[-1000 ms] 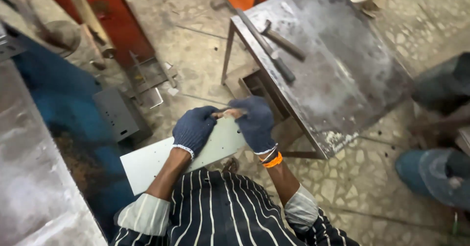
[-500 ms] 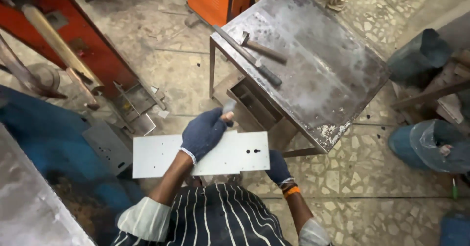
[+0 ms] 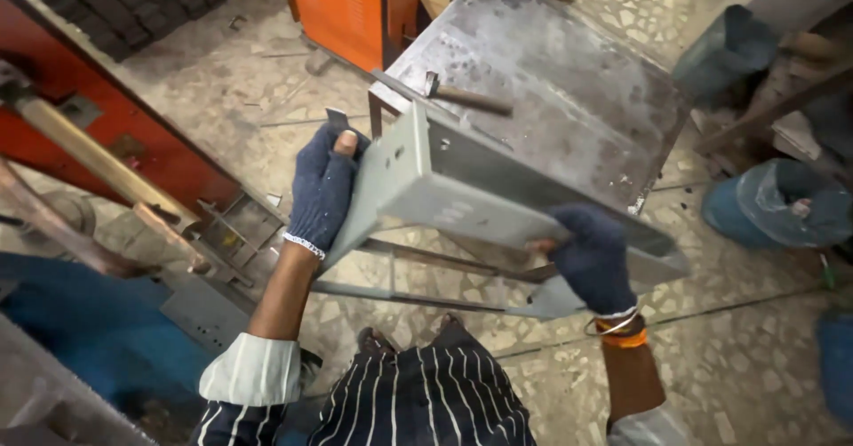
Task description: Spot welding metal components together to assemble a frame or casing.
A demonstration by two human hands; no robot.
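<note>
Gripping a bent grey metal sheet [image 3: 462, 193] at mid-frame, both gloved hands clamp its ends: left hand [image 3: 322, 188] at centre left, right hand [image 3: 593, 259] lower right. Behind it, a hammer [image 3: 466, 97] lies on the steel tabletop [image 3: 569, 82].

In front of you stands a grey, scuffed steel work table [image 3: 577, 99] with a square top on thin metal legs. A hammer with a brown wooden handle [image 3: 466, 98] lies flat on its near-left part, just beside a long dark metal bar [image 3: 404, 86] that rests along the table's left edge. Beneath it all runs the speckled stone-chip floor [image 3: 240, 91], dusty and crossed by thin joint lines. An orange metal cabinet [image 3: 351, 11] stands on that floor behind the table's left corner.
</note>
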